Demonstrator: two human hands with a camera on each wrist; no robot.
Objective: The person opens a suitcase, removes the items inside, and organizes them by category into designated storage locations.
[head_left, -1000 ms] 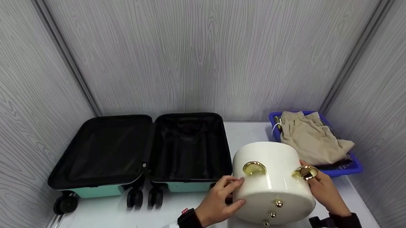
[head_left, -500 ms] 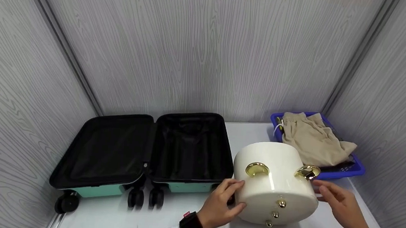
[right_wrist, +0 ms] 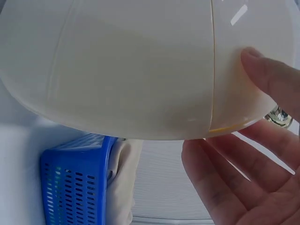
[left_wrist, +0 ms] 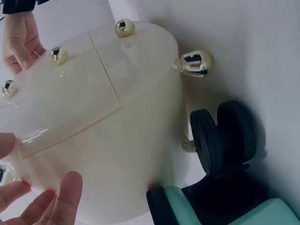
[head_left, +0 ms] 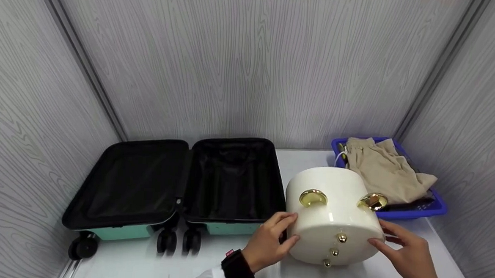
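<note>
A cream-white round box [head_left: 332, 211] with gold knobs [head_left: 313, 197] and three small gold feet [head_left: 335, 251] lies on its side on the white table. My left hand [head_left: 287, 232] presses its left side with relaxed fingers; in the left wrist view those fingers [left_wrist: 51, 206] lie flat against the box [left_wrist: 103, 117]. My right hand [head_left: 384, 237] touches the right edge of the box. In the right wrist view its thumb rests on the rim of the box [right_wrist: 131, 61], and the other fingers [right_wrist: 225, 178] spread out straight beneath it.
An open teal suitcase [head_left: 177, 182] with black lining lies flat to the left, its wheels [left_wrist: 225, 136] close beside the box. A blue basket [head_left: 432, 204] holding a beige garment [head_left: 381, 169] sits at the back right. Grey panel walls enclose the table.
My right hand came off the right gold knob and dropped to the box's lower right edge. The box shifted slightly away from me. The left hand stayed on its side.
</note>
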